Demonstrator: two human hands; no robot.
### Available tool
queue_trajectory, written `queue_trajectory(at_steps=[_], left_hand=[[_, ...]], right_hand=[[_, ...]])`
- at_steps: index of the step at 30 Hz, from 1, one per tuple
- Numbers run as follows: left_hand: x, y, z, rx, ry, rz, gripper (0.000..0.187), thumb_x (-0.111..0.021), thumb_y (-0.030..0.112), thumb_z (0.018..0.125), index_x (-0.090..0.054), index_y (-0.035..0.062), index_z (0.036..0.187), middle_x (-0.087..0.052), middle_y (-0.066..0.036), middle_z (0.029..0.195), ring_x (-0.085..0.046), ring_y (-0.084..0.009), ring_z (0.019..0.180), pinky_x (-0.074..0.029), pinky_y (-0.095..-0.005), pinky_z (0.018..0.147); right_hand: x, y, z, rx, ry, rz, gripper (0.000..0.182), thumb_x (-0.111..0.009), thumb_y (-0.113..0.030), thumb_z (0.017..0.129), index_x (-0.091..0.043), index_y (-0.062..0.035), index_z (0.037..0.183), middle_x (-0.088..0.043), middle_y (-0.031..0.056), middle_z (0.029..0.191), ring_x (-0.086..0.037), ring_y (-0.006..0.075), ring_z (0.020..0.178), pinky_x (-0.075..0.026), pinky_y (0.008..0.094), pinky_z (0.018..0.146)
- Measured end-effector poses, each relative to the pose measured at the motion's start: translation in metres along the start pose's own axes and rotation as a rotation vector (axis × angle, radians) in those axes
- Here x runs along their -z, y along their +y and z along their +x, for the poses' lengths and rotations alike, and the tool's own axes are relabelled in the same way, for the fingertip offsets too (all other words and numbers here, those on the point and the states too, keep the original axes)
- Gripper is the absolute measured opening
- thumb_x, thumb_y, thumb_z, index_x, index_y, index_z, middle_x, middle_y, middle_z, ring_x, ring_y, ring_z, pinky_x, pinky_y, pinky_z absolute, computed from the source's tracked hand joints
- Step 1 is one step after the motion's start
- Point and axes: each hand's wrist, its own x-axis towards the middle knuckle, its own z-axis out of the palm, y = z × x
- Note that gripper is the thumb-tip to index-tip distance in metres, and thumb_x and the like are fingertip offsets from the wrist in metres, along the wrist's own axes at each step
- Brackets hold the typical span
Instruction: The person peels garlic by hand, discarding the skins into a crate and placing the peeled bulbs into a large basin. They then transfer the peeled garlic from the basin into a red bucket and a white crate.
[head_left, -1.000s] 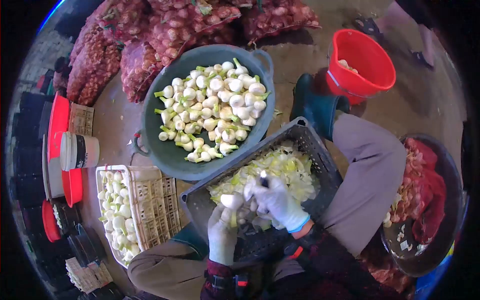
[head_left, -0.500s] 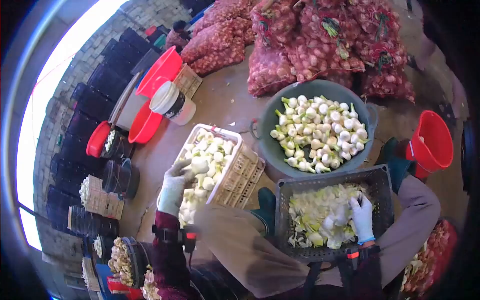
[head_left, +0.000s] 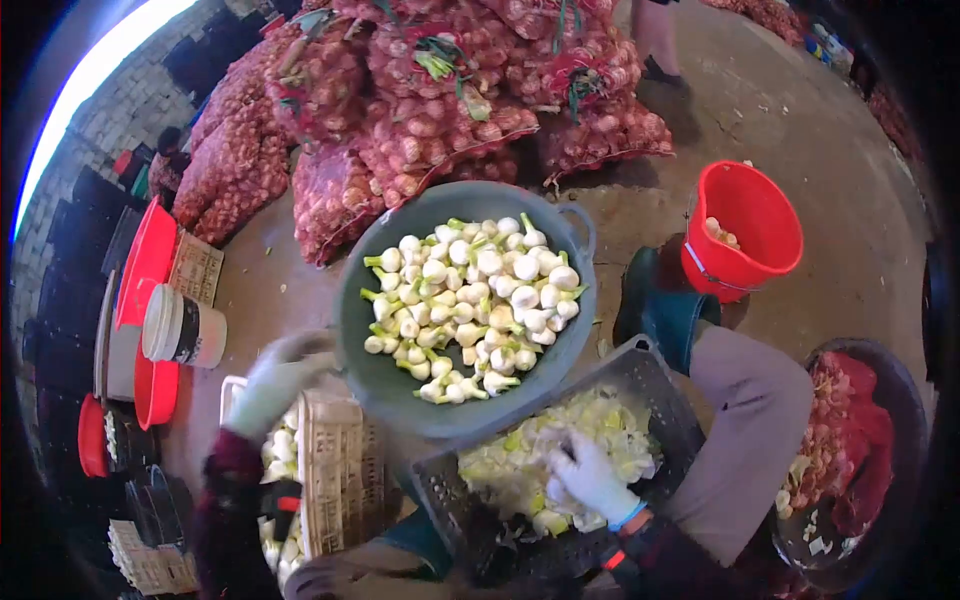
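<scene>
My left hand point(head_left: 280, 378), in a pale glove and smeared by motion, reaches over the cream plastic crate point(head_left: 340, 470) beside the tub's left rim. Its fingers stretch out, and no bulb shows in them. White trimmed bulbs point(head_left: 283, 450), apparently garlic, fill the crate beneath. Low in the black crate point(head_left: 680, 415) is my gloved right hand point(head_left: 592, 482), fingers bent together against the papery peelings point(head_left: 610, 415); anything between the fingertips is hidden. The grey-green tub point(head_left: 355, 300) ahead holds several white bulbs with green stem stubs point(head_left: 490, 262).
Red mesh sacks of bulbs point(head_left: 430, 130) are piled behind the tub. A red bucket point(head_left: 745, 230) stands right, above a dark basin point(head_left: 900, 450) with red netting. At left are a white bucket point(head_left: 185, 325) and red basins point(head_left: 150, 265). Someone's leg point(head_left: 655, 35) shows behind.
My view has swung right. My left hand no longer shows the white bulb it held over the cream crate and has moved toward the tub. My right hand shifted left within the peelings.
</scene>
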Motion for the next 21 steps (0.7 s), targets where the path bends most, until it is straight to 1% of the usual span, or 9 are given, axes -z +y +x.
queue_trajectory(at_steps=[2,4,5,7,8,10,11,14,21], left_hand=[[-0.069,-0.001,0.071,0.139,-0.174,-0.085,0.043,-0.062,0.016,0.088,-0.053,-0.0034,0.126,-0.062,-0.007,0.109,-0.06,-0.014,0.096,-0.052,-0.0293,0.081],[-0.148,-0.028,0.141,0.098,-0.201,-0.021,0.051,-0.065,0.016,0.085,-0.05,-0.0043,0.13,-0.063,-0.008,0.104,-0.064,-0.0142,0.088,-0.053,-0.0276,0.08],[-0.184,-0.044,0.173,0.068,-0.239,-0.144,0.054,-0.066,0.016,0.083,-0.049,-0.0031,0.131,-0.064,-0.008,0.102,-0.064,-0.0134,0.087,-0.053,-0.0267,0.078],[-0.248,-0.085,0.229,-0.243,-0.07,0.337,0.06,-0.069,0.016,0.076,-0.05,-0.0022,0.13,-0.065,-0.016,0.107,-0.065,-0.0242,0.092,-0.053,-0.0337,0.08],[-0.269,-0.087,0.238,-0.317,-0.058,0.526,0.06,-0.069,0.013,0.071,-0.051,-0.0007,0.126,-0.057,-0.02,0.12,-0.061,-0.0337,0.1,-0.052,-0.0414,0.084],[-0.282,-0.063,0.227,-0.353,-0.066,0.907,0.059,-0.064,0.012,0.068,-0.05,0.0009,0.124,-0.047,-0.019,0.129,-0.057,-0.0381,0.104,-0.049,-0.0455,0.087],[-0.279,-0.058,0.228,-0.333,-0.122,0.948,0.06,-0.065,0.011,0.067,-0.049,0.0026,0.124,-0.045,-0.018,0.126,-0.055,-0.0362,0.101,-0.049,-0.0457,0.083],[-0.273,-0.059,0.23,-0.356,-0.053,1.009,0.047,-0.067,0.017,0.07,-0.056,0.0037,0.114,-0.048,-0.014,0.113,-0.053,-0.0319,0.099,-0.046,-0.0437,0.079],[-0.274,-0.065,0.226,-0.429,0.029,1.138,0.037,-0.061,0.019,0.081,-0.059,0.0099,0.116,-0.049,-0.009,0.121,-0.052,-0.0291,0.104,-0.045,-0.0462,0.08]], right_hand=[[0.005,0.011,0.003,-0.023,-0.041,-0.208,0.031,-0.058,-0.021,0.089,-0.059,-0.0012,0.114,-0.066,0.0201,0.085,-0.065,0.034,0.076,-0.051,0.0395,0.069],[0.012,0.01,0.008,0.038,0.015,-0.135,0.031,-0.06,-0.022,0.089,-0.06,-0.0004,0.111,-0.066,0.0226,0.087,-0.064,0.0392,0.081,-0.051,0.0426,0.07],[0.019,-0.001,0.005,0.022,0.041,-0.139,0.032,-0.06,-0.023,0.089,-0.06,0.0,0.11,-0.066,0.0228,0.088,-0.065,0.0386,0.081,-0.051,0.0427,0.07],[0.029,-0.011,0.006,-0.017,0.043,-0.163,0.033,-0.057,-0.025,0.091,-0.059,0.0007,0.111,-0.065,0.023,0.087,-0.065,0.0379,0.079,-0.052,0.0431,0.068],[0.035,-0.016,0.006,-0.036,0.043,-0.175,0.034,-0.056,-0.027,0.091,-0.059,0.001,0.112,-0.065,0.0231,0.087,-0.066,0.0376,0.078,-0.052,0.0433,0.067],[0.037,-0.031,0.011,0.143,0.225,-0.24,0.021,-0.06,-0.023,0.093,-0.058,-0.0021,0.097,-0.059,0.0136,0.074,-0.056,0.0261,0.06,-0.045,0.0378,0.054],[0.033,-0.03,0.017,0.138,0.27,-0.111,0.022,-0.062,-0.02,0.091,-0.059,0.0007,0.099,-0.054,0.0149,0.063,-0.053,0.0297,0.051,-0.042,0.0389,0.049],[0.035,-0.039,0.024,0.154,0.229,-0.175,0.025,-0.06,-0.019,0.092,-0.059,0.0021,0.104,-0.053,0.0164,0.062,-0.051,0.0302,0.048,-0.039,0.0399,0.047],[0.034,-0.022,0.015,0.17,0.178,-0.131,0.029,-0.058,-0.019,0.094,-0.058,0.0045,0.109,-0.055,0.0141,0.059,-0.053,0.0283,0.047,-0.04,0.0363,0.044]])
